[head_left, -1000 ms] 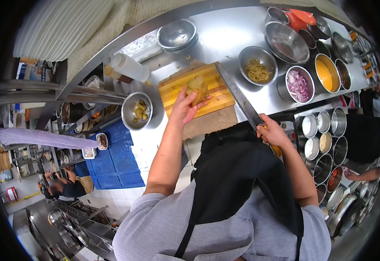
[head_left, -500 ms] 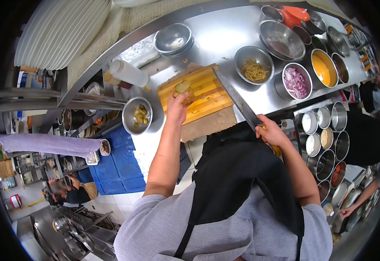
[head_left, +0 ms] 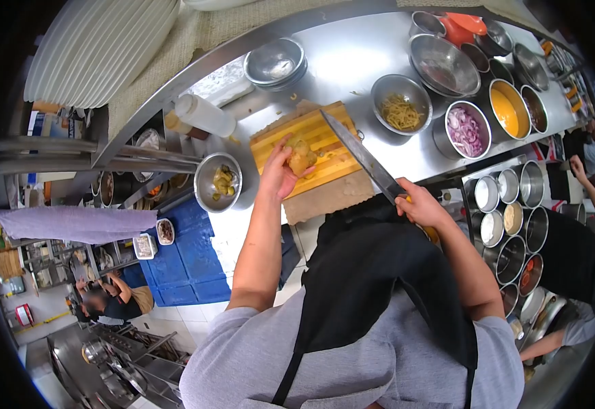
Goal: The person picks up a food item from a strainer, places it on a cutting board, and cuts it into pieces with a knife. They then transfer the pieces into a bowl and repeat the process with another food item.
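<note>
Over the left part of the wooden cutting board (head_left: 338,167), my left hand (head_left: 282,172) has its fingers round a brownish-yellow, rounded food piece (head_left: 301,157). My right hand (head_left: 412,202) grips the handle of a large knife (head_left: 362,155), whose long blade points up and left across the board's right side. Small yellowish bits lie on the board, which rests on a brown cloth (head_left: 331,196). Left of the board is a metal bowl (head_left: 207,194) with greenish-yellow pieces. Right of it stands a bowl of thin strips (head_left: 401,112).
A pot of chopped purple onion (head_left: 466,131) and a pot of orange liquid (head_left: 509,109) stand at the right. Stacked bowls (head_left: 275,61) and a squeeze bottle (head_left: 205,116) are behind the board. Other people are at both sides, including one forearm (head_left: 543,345) at lower right.
The food piece in my left hand is turned and lower, nearer the board's middle. The knife's tip has shifted left. At the right, another person's arms have moved.
</note>
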### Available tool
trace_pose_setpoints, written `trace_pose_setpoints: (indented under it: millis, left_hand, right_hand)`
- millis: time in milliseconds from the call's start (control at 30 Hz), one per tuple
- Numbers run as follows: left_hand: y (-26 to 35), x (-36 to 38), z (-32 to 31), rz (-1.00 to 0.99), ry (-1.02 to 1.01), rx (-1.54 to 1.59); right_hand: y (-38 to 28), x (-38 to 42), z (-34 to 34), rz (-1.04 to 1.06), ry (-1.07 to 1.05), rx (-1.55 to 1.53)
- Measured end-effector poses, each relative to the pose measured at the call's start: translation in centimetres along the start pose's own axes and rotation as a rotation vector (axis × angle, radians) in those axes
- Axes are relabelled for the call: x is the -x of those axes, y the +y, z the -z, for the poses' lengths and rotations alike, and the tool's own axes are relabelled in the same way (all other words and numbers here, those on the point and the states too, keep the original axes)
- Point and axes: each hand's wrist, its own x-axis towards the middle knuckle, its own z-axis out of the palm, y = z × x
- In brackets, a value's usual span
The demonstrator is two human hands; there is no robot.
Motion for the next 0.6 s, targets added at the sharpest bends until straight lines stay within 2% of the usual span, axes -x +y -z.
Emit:
trace_pose_setpoints:
  millis: [100, 500, 567, 600]
  left_hand:
    - [0.4, 0.8, -1.4, -0.010, -0.040, 0.070]
    - [-0.6, -1.5, -1.4, -0.221, -0.005, -0.200]
    - [-0.7, -1.1, -1.9, -0.254, 0.025, 0.016]
    - [-0.8, -1.1, -1.3, -0.257, 0.023, 0.014]
  right_hand:
    - [0.1, -0.1, -0.1, 0.019, -0.002, 0.011]
    - [-0.3, 0.2, 0.2, -0.010, -0.009, 0.024]
    - [-0.5, 0.4, 0.3, -0.014, -0.005, 0.029]
    - [-0.5, 0.5, 0.3, -0.015, -0.003, 0.048]
